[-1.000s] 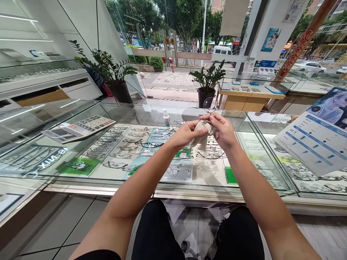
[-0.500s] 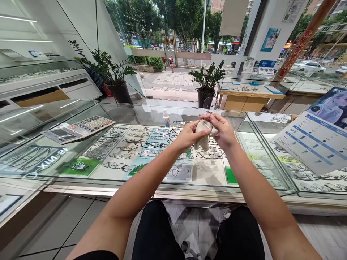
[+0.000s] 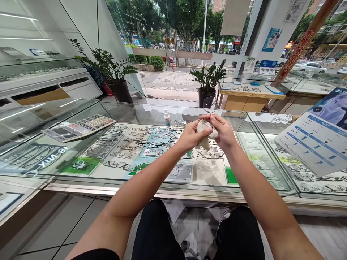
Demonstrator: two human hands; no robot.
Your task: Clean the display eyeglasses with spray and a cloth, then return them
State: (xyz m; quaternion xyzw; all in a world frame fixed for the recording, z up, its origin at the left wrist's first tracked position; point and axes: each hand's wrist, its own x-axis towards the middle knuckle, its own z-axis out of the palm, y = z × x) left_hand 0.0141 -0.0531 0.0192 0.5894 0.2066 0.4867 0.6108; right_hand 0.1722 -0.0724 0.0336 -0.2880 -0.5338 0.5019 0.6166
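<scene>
My left hand (image 3: 191,135) and right hand (image 3: 224,132), both closed, are pinching cloth (image 3: 204,127) plus glasses (image 3: 209,104), their long axis pointing kinda upward/away.

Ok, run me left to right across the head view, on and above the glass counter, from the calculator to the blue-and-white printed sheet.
Calculator, white spray bottle, left hand, beige cloth, right hand, blue-and-white printed sheet.

- Cloth (image 3: 204,127): plain pale beige
- Held glasses (image 3: 209,104): dark rim, clear lens
- Spray bottle (image 3: 166,118): white, blue print
- Sleeve (image 3: 94,255): black
- Trousers (image 3: 159,231): black
- Leaflet (image 3: 311,141): white, striped with blue bands
- Square panel (image 3: 231,175): bright green
- Plant leaves (image 3: 208,77): deep green
</scene>
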